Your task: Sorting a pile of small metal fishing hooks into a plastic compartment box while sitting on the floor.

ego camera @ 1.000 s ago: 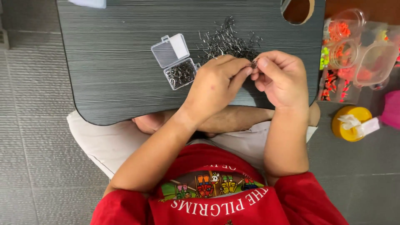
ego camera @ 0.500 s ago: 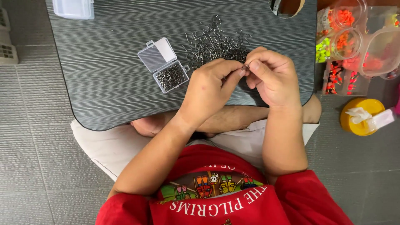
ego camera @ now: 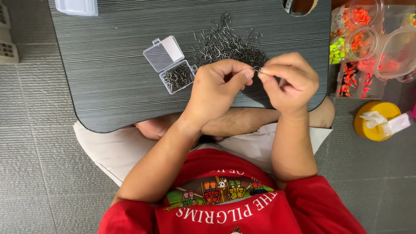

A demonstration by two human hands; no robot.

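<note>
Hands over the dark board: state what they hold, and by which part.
A small metal hook, pinched between fingertips of left hand and right hand; which part is gripped cannot be told.

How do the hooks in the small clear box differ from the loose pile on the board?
The hooks in the small clear box are a compact clump held in by its walls; the loose pile sprawls wide across the dark board. The boxed lot is smaller than the pile. The pile reaches the left hand and right hand; the box lies apart. Both are small dark metal hooks.

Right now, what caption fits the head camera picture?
Both hands, left hand and right hand, pinch one small metal hook beside the hook pile.
</note>
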